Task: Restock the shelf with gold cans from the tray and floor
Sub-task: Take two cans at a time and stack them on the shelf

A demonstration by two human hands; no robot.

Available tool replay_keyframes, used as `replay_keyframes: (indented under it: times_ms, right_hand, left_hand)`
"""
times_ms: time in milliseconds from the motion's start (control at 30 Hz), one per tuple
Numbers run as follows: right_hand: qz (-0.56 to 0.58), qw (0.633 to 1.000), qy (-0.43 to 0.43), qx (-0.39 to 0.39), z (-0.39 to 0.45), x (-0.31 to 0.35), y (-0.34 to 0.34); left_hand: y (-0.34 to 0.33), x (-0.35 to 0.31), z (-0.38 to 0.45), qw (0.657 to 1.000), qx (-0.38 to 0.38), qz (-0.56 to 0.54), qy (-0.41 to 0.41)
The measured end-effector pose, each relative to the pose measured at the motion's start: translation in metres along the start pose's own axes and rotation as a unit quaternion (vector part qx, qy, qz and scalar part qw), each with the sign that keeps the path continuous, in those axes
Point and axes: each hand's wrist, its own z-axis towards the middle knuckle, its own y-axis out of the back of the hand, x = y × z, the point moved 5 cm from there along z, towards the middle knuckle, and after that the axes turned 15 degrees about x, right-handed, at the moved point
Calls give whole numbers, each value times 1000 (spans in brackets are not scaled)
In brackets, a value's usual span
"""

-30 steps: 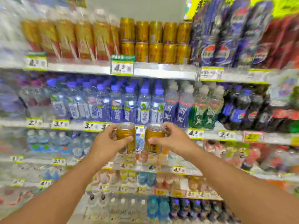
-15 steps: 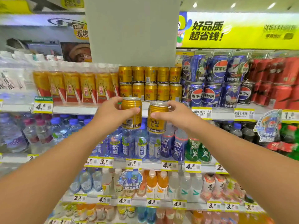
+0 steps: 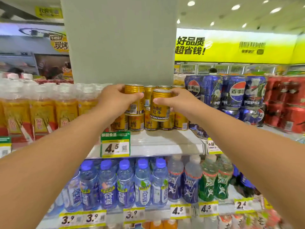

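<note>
My left hand (image 3: 113,100) grips a gold can (image 3: 134,100) and holds it at the upper row of the gold-can stack (image 3: 149,120) on the top shelf (image 3: 165,142). My right hand (image 3: 179,103) grips a second gold can (image 3: 160,104) with a Red Bull label, just to the right and slightly lower, in front of the stack. The two held cans are side by side and close together. Stacked gold cans stand in two layers behind and below them.
Orange-labelled bottles (image 3: 39,113) fill the shelf to the left, blue Pepsi cans (image 3: 231,95) and red cans (image 3: 283,103) to the right. A grey pillar (image 3: 118,40) rises behind the stack. Water bottles (image 3: 125,184) line the shelf below, with a 4.5 price tag (image 3: 115,146).
Both hands have risen with their cans from mid-shelf height to the gold-can stack on the top shelf and moved forward towards it. The view has tilted upward.
</note>
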Motion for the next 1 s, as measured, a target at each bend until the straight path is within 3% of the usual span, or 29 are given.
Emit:
replay_keyframes:
  times_ms: [300,567,1000]
  right_hand:
    - [-11,1000,6,8,66,-11,6]
    - [-22,1000,0,-2,105,-20,6]
    - [-52,999,-14,-3,117,-23,0]
  left_hand:
    - [-15,13,57,995,-70,70,13]
    - [-29,10,74,966,-138,218,16]
    - [-42,14,75,938,-161,308,5]
